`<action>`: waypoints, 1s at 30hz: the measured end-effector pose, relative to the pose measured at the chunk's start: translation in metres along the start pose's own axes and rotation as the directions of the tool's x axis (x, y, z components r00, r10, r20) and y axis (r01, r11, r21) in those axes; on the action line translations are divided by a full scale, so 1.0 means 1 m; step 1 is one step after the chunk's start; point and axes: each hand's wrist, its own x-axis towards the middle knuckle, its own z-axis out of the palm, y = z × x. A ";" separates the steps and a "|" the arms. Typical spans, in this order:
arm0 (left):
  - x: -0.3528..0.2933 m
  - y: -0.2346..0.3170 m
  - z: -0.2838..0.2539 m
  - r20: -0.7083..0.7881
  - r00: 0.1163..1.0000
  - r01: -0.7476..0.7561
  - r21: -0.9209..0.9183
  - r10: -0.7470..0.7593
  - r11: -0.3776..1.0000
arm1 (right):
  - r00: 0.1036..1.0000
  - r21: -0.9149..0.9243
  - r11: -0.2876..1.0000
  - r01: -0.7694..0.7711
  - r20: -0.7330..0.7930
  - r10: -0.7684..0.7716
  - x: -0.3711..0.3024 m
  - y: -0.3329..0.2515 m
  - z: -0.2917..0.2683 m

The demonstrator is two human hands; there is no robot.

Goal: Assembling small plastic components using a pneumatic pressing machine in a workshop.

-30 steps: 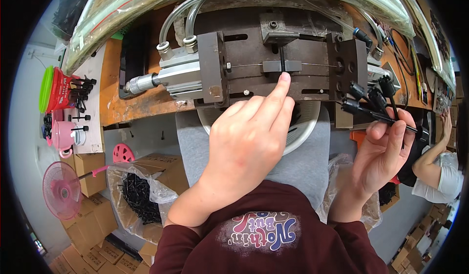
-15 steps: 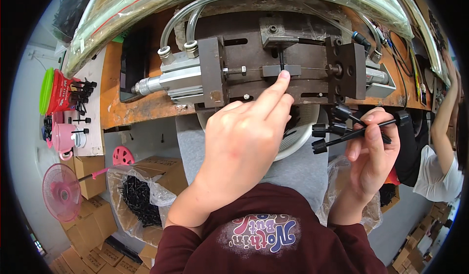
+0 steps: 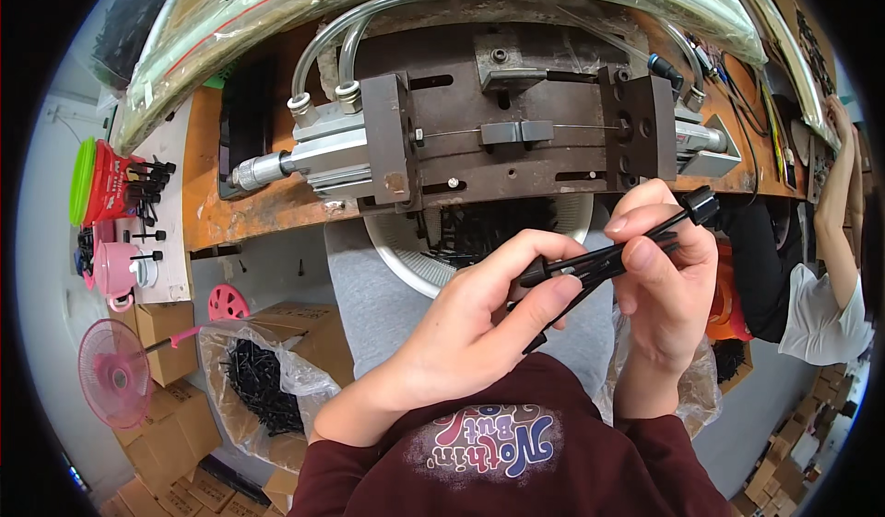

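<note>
In front of my lap my two hands meet over a small bunch of black plastic rods with ribbed, knob-like heads. My right hand is closed round the rods, and one black rod slants up with its head beyond the fingers. My left hand pinches the lower left ends of the bunch between thumb and fingers. Beyond the hands is a dark metal clamping fixture, with two small grey blocks on a thin wire at its middle; no rod shows between them.
A white basket holding black rods sits on my lap under the bench's edge. Clear hoses run to the fixture's left cylinder. A lined carton of black parts and a pink fan stand left. Another person's arm shows far right.
My left hand has come back from the fixture's middle to the rods in my right hand. The black rod under its fingertip is gone from the grey blocks. My right hand has moved slightly up and left.
</note>
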 end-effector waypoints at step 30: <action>-0.026 -0.008 -0.021 -0.247 0.959 -0.255 -0.553 0.136 0.794 | 0.781 -0.756 0.230 0.613 0.537 -0.319 0.026 0.033 0.013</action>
